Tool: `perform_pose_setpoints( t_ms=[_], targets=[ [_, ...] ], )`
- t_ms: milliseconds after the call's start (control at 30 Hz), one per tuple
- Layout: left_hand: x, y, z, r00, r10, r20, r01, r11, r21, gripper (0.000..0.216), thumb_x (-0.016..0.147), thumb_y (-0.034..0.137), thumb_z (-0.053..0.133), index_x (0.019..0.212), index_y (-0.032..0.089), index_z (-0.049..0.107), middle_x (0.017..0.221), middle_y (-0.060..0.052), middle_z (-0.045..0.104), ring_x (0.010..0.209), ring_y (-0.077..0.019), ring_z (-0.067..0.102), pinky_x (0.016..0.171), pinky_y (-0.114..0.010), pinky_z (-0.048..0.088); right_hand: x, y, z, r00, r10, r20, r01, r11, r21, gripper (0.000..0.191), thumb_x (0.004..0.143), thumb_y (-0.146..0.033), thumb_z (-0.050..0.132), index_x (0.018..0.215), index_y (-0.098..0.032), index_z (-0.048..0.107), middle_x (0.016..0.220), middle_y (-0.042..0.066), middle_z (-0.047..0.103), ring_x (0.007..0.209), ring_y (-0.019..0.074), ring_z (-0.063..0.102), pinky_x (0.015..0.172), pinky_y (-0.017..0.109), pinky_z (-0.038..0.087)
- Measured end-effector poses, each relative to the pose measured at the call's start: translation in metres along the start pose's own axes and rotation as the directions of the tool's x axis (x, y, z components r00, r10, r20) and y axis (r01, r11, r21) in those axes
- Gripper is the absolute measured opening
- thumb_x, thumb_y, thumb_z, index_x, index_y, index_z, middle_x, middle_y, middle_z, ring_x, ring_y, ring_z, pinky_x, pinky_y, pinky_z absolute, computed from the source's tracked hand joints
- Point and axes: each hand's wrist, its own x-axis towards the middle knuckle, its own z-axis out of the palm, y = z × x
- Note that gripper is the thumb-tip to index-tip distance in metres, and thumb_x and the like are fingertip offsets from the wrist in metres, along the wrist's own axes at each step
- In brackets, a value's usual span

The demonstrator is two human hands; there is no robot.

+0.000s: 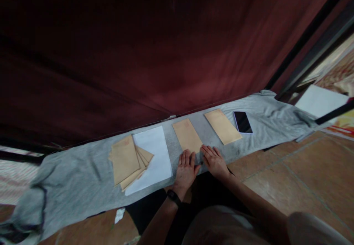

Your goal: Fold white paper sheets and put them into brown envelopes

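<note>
A brown paper envelope (187, 134) lies flat on the grey cloth in front of me. My left hand (186, 169) rests on its near left corner with the fingers stretched out. On the near right corner lie the fingers of my right hand (215, 160), also extended. Neither hand grips anything. To the right is a second brown envelope (223, 127), apart from the first. At the left, a loose, fanned pile of brown envelopes (125, 160) partly covers white paper (156, 156).
A dark phone with a pale purple edge (242, 122) lies right of the second envelope. Grey cloth (83, 186) covers the long narrow surface. A dark red curtain-like sheet (166, 53) hangs behind it. A crumpled white scrap (119, 215) lies on the tiled floor (293, 178).
</note>
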Motion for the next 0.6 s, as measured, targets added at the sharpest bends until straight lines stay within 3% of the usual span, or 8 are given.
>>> perform_pose_setpoints(
  t_ms=[167, 333, 600],
  targets=[
    [0.0002, 0.0050, 0.0069, 0.999, 0.007, -0.054, -0.007, 1.000, -0.006, 0.062, 0.100, 0.045, 0.045, 0.152, 0.011, 0.037, 0.154, -0.022, 0.042, 0.144, -0.0361, 0.038, 0.115, -0.060, 0.037, 0.0009, 0.0007, -0.0009, 1.000, -0.003, 0.018, 0.003, 1.000, 0.012, 0.044, 0.100, -0.022, 0.042, 0.143, -0.019, 0.054, 0.147, 0.007, 0.054, 0.135, 0.0240, 0.052, 0.118, 0.044, 0.030],
    [0.0023, 0.0022, 0.0077, 0.996, 0.084, -0.001, -0.084, 0.996, -0.012, 0.062, 0.101, 0.040, 0.040, 0.154, 0.008, 0.032, 0.154, -0.020, 0.043, 0.145, -0.0317, 0.037, 0.118, -0.053, 0.036, 0.0050, -0.0006, 0.0012, 0.999, -0.042, 0.029, 0.041, 0.998, 0.041, 0.046, 0.101, -0.022, 0.040, 0.144, -0.017, 0.052, 0.149, 0.008, 0.053, 0.137, 0.0236, 0.049, 0.120, 0.045, 0.030],
    [0.0015, -0.0009, 0.0062, 0.997, 0.078, 0.025, -0.078, 0.997, -0.019, 0.061, 0.101, 0.044, 0.040, 0.151, 0.009, 0.037, 0.158, -0.017, 0.037, 0.148, -0.0289, 0.032, 0.120, -0.047, 0.037, 0.0093, -0.0062, 0.0073, 0.990, -0.125, 0.066, 0.119, 0.989, 0.082, 0.045, 0.102, -0.022, 0.038, 0.145, -0.017, 0.052, 0.150, 0.008, 0.051, 0.138, 0.0208, 0.049, 0.119, 0.042, 0.033]
  ],
)
